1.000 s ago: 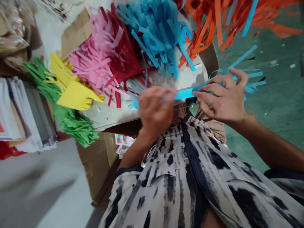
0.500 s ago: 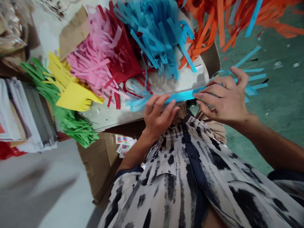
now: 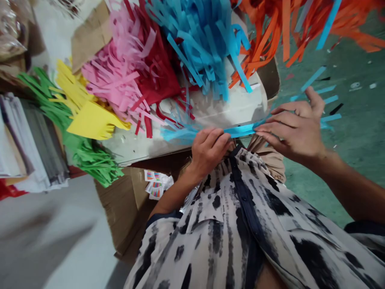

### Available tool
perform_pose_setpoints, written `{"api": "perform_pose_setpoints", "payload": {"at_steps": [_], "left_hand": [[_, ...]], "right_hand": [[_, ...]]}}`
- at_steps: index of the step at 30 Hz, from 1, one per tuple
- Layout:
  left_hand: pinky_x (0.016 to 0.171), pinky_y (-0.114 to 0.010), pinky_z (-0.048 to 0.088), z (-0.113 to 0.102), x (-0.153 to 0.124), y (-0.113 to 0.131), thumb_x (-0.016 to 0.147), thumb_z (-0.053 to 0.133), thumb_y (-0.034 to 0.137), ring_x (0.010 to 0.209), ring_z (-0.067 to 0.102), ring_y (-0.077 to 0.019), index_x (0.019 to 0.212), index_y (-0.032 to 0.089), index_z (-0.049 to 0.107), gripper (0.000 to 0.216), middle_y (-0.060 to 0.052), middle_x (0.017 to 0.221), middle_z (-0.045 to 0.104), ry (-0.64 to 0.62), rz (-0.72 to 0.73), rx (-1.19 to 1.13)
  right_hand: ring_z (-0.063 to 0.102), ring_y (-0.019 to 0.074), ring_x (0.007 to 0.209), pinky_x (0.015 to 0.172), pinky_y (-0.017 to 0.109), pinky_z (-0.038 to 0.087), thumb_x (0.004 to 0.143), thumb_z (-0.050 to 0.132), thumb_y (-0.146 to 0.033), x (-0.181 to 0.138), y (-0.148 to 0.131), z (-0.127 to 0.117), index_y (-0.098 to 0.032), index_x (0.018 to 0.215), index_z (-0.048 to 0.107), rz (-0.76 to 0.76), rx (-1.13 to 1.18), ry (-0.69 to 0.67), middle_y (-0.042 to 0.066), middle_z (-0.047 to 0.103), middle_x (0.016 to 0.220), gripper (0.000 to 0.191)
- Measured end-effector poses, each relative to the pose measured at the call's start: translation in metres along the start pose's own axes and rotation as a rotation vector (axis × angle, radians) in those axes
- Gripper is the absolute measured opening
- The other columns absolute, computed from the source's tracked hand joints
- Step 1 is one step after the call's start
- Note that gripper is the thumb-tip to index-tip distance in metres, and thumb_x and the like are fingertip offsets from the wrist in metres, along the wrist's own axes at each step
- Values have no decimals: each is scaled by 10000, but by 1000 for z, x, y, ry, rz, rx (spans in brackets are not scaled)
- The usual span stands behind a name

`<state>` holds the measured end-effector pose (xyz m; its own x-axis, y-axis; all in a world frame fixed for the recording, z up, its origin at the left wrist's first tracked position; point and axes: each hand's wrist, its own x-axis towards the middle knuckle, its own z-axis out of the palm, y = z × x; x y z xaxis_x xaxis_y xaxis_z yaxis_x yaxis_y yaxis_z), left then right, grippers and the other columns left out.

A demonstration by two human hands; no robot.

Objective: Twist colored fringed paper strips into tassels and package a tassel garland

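Observation:
A blue tissue-paper tassel [image 3: 240, 130] is stretched level between my hands, just over the table's near edge. Its middle is a flat, narrow band, and fringe strips fan out at both ends. My left hand [image 3: 210, 148] is closed round the band's left side, its fingers curled over the top. With thumb and fingers my right hand [image 3: 294, 128] pinches the other side, the index finger raised. Beyond my hands lie a pile of blue paper fringe [image 3: 201, 44] and a dark red fringed sheet [image 3: 161, 80].
Pink fringe [image 3: 117, 76], a yellow fringed sheet [image 3: 90, 120] and green fringe [image 3: 96, 160] lie on the left of the white table [image 3: 141, 148]. Orange fringe [image 3: 267, 32] hangs over the far right edge. A cardboard box [image 3: 120, 212] stands below, with printed cards [image 3: 156, 184] nearby.
My left hand has moved slightly right along the tassel, and its fingers have closed more tightly round it. My right hand has shifted a little right, still pinching the band.

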<state>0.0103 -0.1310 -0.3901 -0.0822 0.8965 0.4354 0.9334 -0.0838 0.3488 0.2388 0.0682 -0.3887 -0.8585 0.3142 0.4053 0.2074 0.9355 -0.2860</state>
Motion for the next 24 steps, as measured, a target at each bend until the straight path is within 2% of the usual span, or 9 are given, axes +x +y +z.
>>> {"api": "perform_pose_setpoints", "payload": {"at_steps": [3,7,9,12,16,21,24], "left_hand": [[1019,-401,554,-4,7,-2,1082,743,374,1110,731,-255,1152,209,780,183,-103,1109,813,-15,-22,-37],[996,-396,540,-10,15,-4,1104,705,384,1080,703,-248,1126,213,771,185,-89,1086,805,-68,-55,-84],[989,-394,528,-12,17,-3,1124,667,355,1082,695,-247,1119,214,773,176,-87,1075,800,-108,-80,-101],[993,-400,518,-13,17,-2,1142,623,354,1086,688,-249,1105,220,773,204,-92,1081,789,-151,-133,-78],[1001,-429,495,-11,15,0,1151,594,410,1090,665,-271,1050,222,747,262,-103,1096,767,-115,-223,7],[959,-448,438,-8,19,0,1135,613,484,1041,623,-291,969,223,701,322,-98,1037,729,-78,-295,93],[965,-454,426,-10,23,-1,1127,616,508,1024,610,-293,931,224,679,351,-89,997,710,-112,-318,101]], "right_hand": [[685,256,1266,1404,617,200,1065,750,-441,4,0,-2,-323,1131,759,10,-5,-21,-32,805,1040,136],[676,262,1243,1374,669,217,1068,742,-419,7,-2,-2,-338,1128,745,-19,28,9,-37,790,1010,101],[680,278,1255,1372,690,212,1091,702,-396,8,-2,-2,-355,1117,755,22,69,0,-20,793,1009,73],[679,329,1282,1355,754,208,1117,629,-446,10,-5,-1,-323,1100,763,128,80,-80,29,785,1026,182],[676,372,1242,1302,833,244,1123,548,-540,17,-15,-1,-253,1048,749,208,32,-118,67,742,969,358],[630,400,1297,1327,841,179,1151,417,-518,30,-28,-7,-307,1109,770,274,25,-228,102,747,1003,413],[634,409,1272,1312,856,188,1148,423,-515,36,-33,-7,-312,1104,774,280,20,-218,105,726,956,407]]}}
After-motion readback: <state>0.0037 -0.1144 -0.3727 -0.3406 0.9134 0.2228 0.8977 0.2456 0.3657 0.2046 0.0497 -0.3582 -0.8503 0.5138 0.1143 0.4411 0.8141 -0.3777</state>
